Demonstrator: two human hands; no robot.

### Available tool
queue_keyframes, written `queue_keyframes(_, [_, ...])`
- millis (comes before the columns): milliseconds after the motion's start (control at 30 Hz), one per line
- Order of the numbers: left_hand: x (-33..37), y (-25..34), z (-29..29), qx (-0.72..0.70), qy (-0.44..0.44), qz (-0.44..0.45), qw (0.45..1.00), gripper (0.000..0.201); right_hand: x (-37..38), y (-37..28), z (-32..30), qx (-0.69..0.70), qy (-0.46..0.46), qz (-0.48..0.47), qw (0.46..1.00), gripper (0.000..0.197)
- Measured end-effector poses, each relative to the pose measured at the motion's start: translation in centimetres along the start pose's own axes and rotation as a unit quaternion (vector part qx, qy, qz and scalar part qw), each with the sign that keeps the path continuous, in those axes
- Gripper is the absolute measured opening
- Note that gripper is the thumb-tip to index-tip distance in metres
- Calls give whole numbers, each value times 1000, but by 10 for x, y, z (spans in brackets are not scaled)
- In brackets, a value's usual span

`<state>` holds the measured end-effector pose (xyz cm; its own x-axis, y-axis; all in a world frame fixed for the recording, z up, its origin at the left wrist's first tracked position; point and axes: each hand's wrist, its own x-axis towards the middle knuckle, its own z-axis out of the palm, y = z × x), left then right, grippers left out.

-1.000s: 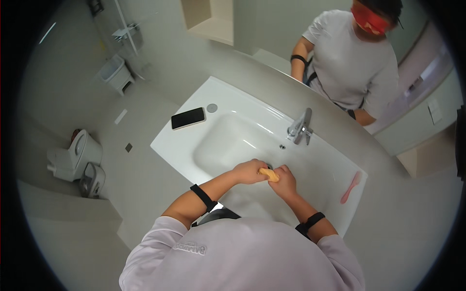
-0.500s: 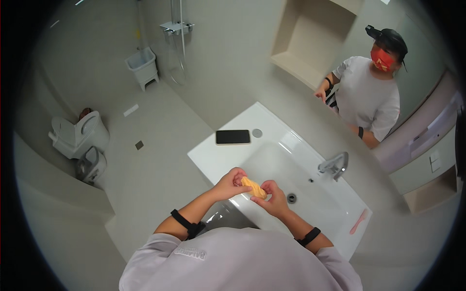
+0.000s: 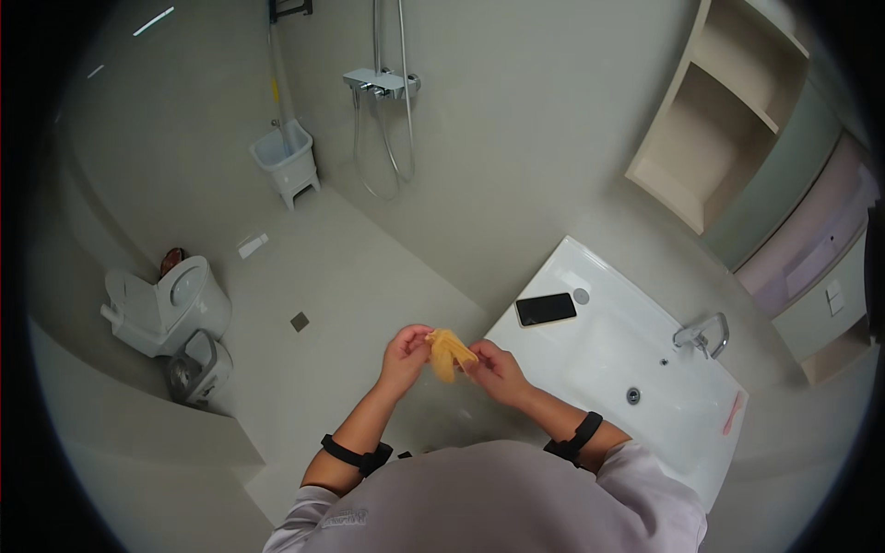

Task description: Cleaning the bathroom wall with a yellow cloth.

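- Left hand (image 3: 405, 361) and right hand (image 3: 499, 374) each pinch a side of the yellow cloth (image 3: 443, 356), fingers nearly closed.
- Firm pinches and gently spread folds should work best.

1 washbasin (image 3: 599, 369) w/ 1 smartphone (image 3: 546, 310), 1 faucet (image 3: 690, 337); L of it: 2 hands (image 3: 402, 359) (image 3: 500, 372), 1 yel. cloth (image 3: 444, 355), 1 toilet (image 3: 152, 304).

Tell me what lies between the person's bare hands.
A limp, yellow, cloth-like piece, pinched by the left hand and the right hand; the head view shows it.
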<state>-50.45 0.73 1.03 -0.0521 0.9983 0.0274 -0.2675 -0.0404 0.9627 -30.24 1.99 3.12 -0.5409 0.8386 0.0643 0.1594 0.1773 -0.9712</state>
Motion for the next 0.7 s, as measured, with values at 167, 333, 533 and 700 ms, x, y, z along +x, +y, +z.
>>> queue_keyframes(167, [40, 5, -23, 61, -22, -53, 996, 14, 47, -9, 1, 123, 63, -48, 989, 13])
queue_keyframes(333, [109, 11, -47, 53, -6, 80, 995, 10, 101, 12, -38, 65, 124, -14, 990, 18])
queue_keyframes(533, [180, 49, -48, 159, -24, 136, 978, 4, 157, 25, -77, 51, 70, 95, 992, 19])
queue_keyframes(700, [225, 84, -36, 372, -94, 224, 896, 7, 207, -5, -69, -111, 212, -148, 960, 36])
